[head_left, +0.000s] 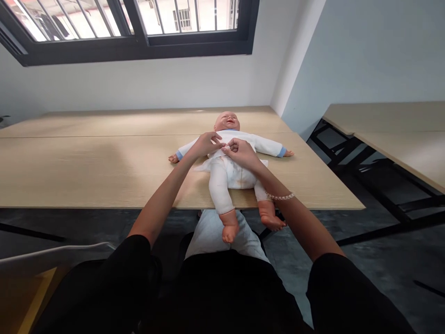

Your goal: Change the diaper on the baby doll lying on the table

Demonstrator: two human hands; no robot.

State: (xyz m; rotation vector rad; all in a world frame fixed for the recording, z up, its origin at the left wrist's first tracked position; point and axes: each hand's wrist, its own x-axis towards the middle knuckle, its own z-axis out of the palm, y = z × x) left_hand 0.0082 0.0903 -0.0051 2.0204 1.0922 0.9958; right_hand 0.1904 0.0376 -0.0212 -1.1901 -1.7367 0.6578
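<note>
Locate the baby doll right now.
In the head view, the baby doll lies face up just right of centre on the table, beneath the left hand and right hand, its feet past the near edge.

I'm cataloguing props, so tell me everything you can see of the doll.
The doll lies face up on the table, arms spread, feet past the near edge. Its bald head, hands and feet look plastic. It wears a white top with blue cuffs and a white diaper. The person's left hand and right hand meet at its belly.
</note>
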